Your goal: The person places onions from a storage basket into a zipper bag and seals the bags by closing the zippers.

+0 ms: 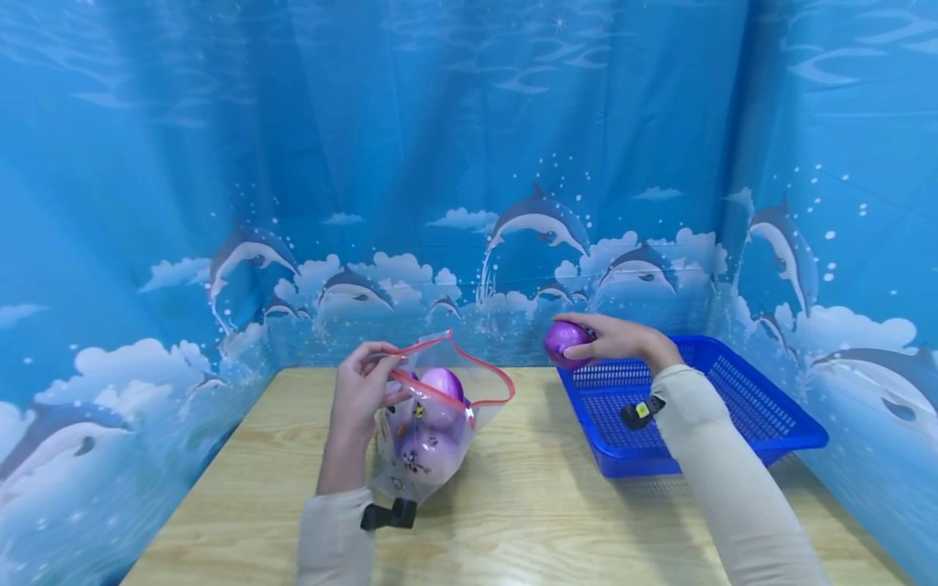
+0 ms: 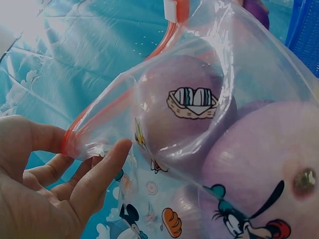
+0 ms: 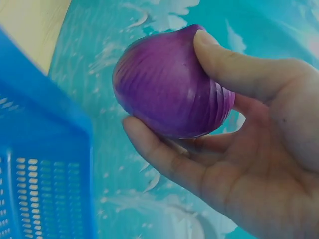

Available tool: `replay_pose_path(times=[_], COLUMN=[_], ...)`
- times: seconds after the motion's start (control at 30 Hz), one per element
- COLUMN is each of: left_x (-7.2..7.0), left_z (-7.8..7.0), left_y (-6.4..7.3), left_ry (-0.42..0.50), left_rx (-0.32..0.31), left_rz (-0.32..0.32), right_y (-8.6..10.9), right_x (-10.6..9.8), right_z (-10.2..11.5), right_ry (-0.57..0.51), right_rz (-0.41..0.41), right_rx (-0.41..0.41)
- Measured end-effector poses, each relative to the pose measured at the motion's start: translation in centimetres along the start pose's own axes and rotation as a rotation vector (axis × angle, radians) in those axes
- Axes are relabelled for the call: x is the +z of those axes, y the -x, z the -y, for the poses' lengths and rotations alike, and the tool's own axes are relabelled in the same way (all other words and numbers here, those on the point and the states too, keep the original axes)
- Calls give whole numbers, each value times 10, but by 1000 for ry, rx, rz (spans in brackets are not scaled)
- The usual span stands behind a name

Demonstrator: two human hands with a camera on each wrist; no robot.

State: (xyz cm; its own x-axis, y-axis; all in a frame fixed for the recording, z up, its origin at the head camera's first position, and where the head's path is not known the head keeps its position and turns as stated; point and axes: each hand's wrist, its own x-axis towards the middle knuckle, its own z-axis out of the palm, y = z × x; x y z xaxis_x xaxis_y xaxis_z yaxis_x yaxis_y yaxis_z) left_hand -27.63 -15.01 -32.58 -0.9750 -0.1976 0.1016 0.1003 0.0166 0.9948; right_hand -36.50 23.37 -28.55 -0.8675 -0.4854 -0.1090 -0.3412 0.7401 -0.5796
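A clear zip bag (image 1: 487, 407) with a red zip edge and cartoon prints stands on the table, its mouth spread wide. Several purple onions (image 1: 432, 452) lie inside it; the left wrist view shows them close through the plastic (image 2: 259, 149). My left hand (image 1: 362, 391) pinches the bag's red rim at its left side. Above the left rim of a blue basket (image 1: 608, 465), my right hand (image 1: 615, 338) holds one purple onion (image 1: 564, 343). In the right wrist view the thumb and fingers wrap that onion (image 3: 167, 87) from opposite sides.
The blue perforated basket stands on the right of the wooden table (image 1: 528, 521); the right forearm passes over it and hides part of its inside. A blue curtain (image 1: 454, 163) printed with dolphins surrounds the table at the back and sides.
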Motion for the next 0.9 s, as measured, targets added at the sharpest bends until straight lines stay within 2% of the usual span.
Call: replay_pose_path(times=[0.37, 0.9], left_x=[1, 1], left_z=[-1, -2], left_y=[1, 2], left_ry=[1, 2], left_rx=[-6, 2], left_rz=[-2, 0], right_y=[4, 2], right_x=[7, 21], right_z=[46, 95], right_ry=[51, 49], right_rz=[-45, -15], right_rx=[-162, -364])
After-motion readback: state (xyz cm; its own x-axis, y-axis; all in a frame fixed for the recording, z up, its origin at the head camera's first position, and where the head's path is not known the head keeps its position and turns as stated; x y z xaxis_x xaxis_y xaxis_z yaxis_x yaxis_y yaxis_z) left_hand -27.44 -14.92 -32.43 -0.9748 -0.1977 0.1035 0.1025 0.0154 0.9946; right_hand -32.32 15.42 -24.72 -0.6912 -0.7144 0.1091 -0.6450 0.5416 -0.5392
